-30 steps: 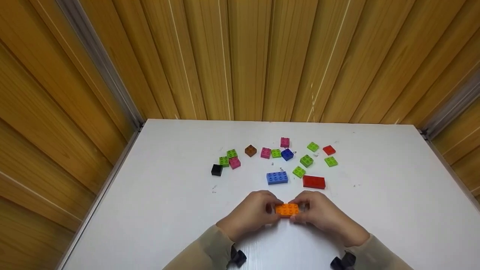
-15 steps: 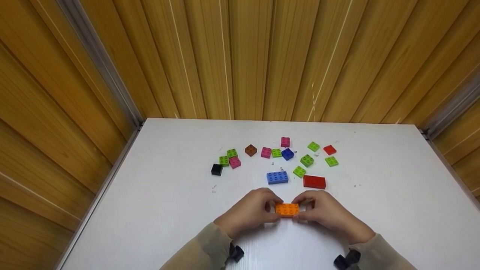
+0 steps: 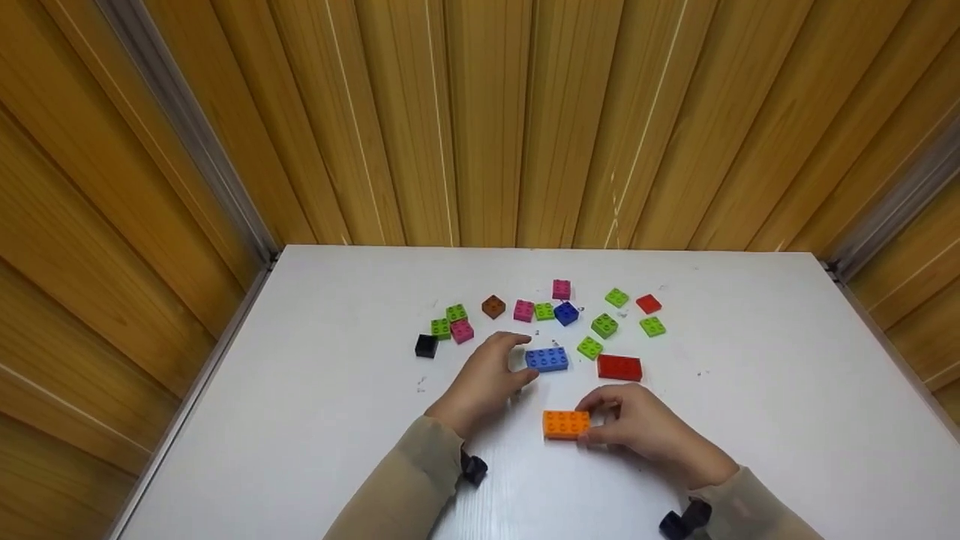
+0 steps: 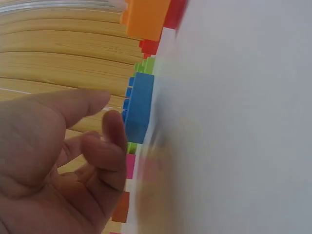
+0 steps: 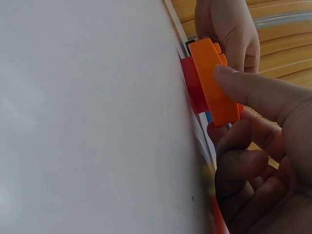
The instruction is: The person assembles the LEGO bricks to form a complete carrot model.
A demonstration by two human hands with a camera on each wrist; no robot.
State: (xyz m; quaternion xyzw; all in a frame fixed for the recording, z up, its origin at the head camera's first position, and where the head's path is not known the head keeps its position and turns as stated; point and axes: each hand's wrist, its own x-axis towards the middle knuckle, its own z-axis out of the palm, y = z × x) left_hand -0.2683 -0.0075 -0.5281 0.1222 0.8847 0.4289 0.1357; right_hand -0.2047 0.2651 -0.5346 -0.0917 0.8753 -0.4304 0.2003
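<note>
My right hand (image 3: 645, 424) pinches the right end of an orange eight-stud brick (image 3: 566, 424) between thumb and fingers. Under the orange brick, the right wrist view shows a red brick (image 5: 194, 85) close to the white tabletop. My left hand (image 3: 484, 382) is at the left end of a light blue eight-stud brick (image 3: 547, 360), thumb and fingers spread apart around that end. From the left wrist, the blue brick (image 4: 140, 105) stands on the table just beyond the fingertips, studs up.
Another red brick (image 3: 619, 367) lies right of the blue one. Behind are small lime bricks (image 3: 604, 325), pink bricks (image 3: 523, 310), a dark blue one (image 3: 566, 313), a brown one (image 3: 493, 306), a small red one (image 3: 649, 304) and a black one (image 3: 426, 346). Wood-patterned walls (image 3: 487, 127) enclose the table.
My left hand has let go of the orange brick and moved forward to the light blue brick. My right hand still holds the orange brick in nearly the same place.
</note>
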